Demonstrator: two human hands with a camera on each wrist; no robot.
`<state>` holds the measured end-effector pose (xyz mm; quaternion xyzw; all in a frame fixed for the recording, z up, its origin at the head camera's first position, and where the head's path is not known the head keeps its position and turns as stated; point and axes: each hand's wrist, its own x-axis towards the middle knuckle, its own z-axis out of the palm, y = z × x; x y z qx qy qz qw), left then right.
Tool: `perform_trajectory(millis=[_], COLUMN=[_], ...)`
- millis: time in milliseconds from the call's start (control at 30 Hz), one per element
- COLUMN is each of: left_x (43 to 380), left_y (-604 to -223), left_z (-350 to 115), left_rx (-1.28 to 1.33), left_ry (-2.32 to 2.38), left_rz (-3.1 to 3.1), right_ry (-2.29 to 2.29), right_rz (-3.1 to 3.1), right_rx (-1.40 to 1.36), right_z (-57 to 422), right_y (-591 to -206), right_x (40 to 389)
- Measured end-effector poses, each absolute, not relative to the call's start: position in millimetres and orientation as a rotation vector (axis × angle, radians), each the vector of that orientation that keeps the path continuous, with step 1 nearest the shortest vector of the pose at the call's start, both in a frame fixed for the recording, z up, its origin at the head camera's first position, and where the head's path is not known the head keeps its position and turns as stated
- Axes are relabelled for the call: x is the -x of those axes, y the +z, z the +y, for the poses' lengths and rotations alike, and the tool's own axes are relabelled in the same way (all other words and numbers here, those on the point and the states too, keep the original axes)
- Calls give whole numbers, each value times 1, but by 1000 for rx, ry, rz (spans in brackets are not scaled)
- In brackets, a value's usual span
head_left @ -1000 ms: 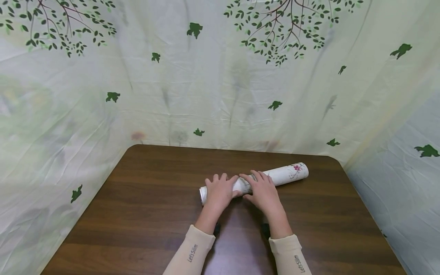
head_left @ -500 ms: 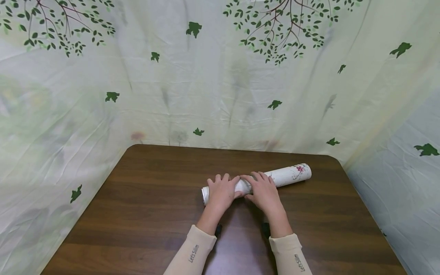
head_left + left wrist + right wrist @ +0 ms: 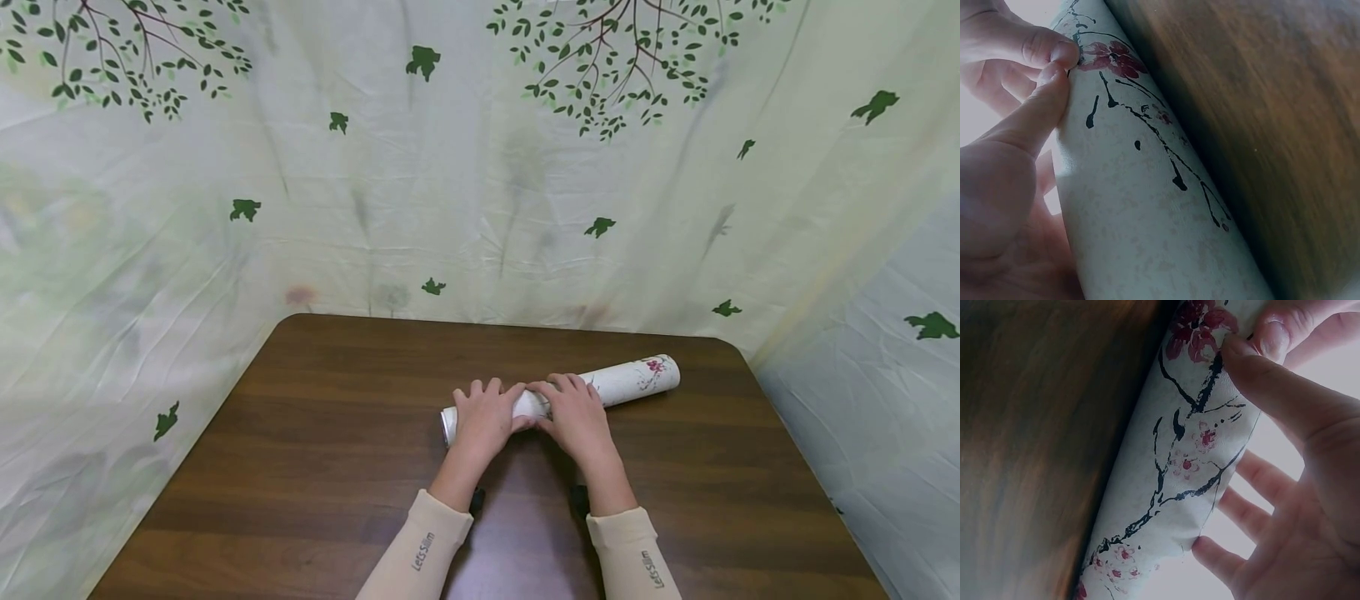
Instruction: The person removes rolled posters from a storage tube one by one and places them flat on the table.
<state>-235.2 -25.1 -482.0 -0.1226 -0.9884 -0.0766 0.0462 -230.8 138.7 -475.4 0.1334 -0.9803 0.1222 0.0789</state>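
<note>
The head view shows a white roll [image 3: 637, 379] lying on the table, right of the middle of the frame, slightly tilted, its right end higher in the picture than its left. Dark pink flowers show near the right end. The wrist views show the printed surface closer: black branches, pink blossoms and faint tan speckles on white. The left hand [image 3: 480, 421] and the right hand [image 3: 577, 421] both hold the roll near its left and middle parts, side by side, fingers spread and laid over the far side, thumbs on the near side. The thumb tips come together between the hands; in each wrist view, two digit tips meet beside a red flower. Below the hands, near the bottom of the frame, are the left sleeve [image 3: 420, 546] and the right sleeve [image 3: 633, 550], both cream with dark lettering. A small black object [image 3: 477, 502] sits just beside the left wrist, its nature too dark to tell. The brown wood-grain table [image 3: 300, 467] fills the lower frame. Behind it, a pale cloth [image 3: 465, 167] hangs, printed with green leaves and, at the upper left and upper right, leafy branches.
</note>
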Motion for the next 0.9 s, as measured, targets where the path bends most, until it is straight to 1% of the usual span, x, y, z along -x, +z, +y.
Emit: perform_trajectory(millis=[533,900], left_x=[235,235], left_y=[-484,-479], left_z=[-28,-30], left_rx=[417,450], left_ry=[-277,-375], left_rz=[-2956,-2913], right_ry=[339,324], right_rz=[-2929,-2921], right_rx=[-376,-303], right_z=[140,141], right_y=[-478,-482], right_x=[233,235])
